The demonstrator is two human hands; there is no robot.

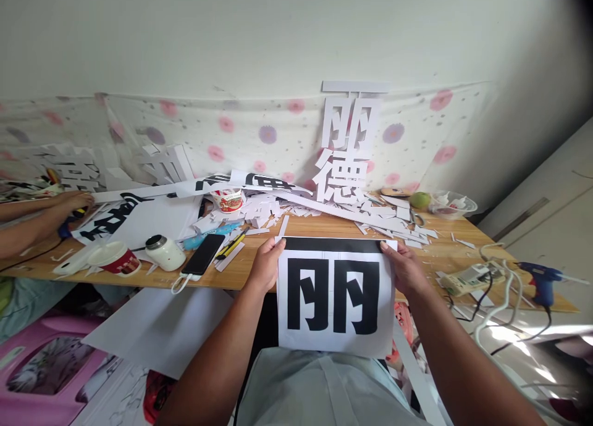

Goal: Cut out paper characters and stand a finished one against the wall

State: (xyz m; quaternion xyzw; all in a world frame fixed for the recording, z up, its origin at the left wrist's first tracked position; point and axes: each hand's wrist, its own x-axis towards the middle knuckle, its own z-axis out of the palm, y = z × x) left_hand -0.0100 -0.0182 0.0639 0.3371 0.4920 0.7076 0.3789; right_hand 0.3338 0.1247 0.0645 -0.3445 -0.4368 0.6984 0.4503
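Note:
Between my two hands is a white sheet of paper (331,296) printed with a large black Chinese character, its lower edge close to my lap. My left hand (269,264) grips the sheet's upper left corner, thumb on the front. At the upper right corner, my right hand (406,267) pinches it the same way. Beyond the sheet, two white cut-out characters stand against the wall: one with a bar on top (352,120) and another below it (341,178). A yellow utility knife (231,244) and a black phone (204,255) lie left of my left hand.
Paper scraps (264,210) cover the table's back. A white jar (165,253) and a paper cup (115,257) stand at left, near a co-worker's hand (76,200). At right are a blue glue gun (543,281), a power strip (472,279) with cables, and a plastic bowl (451,205).

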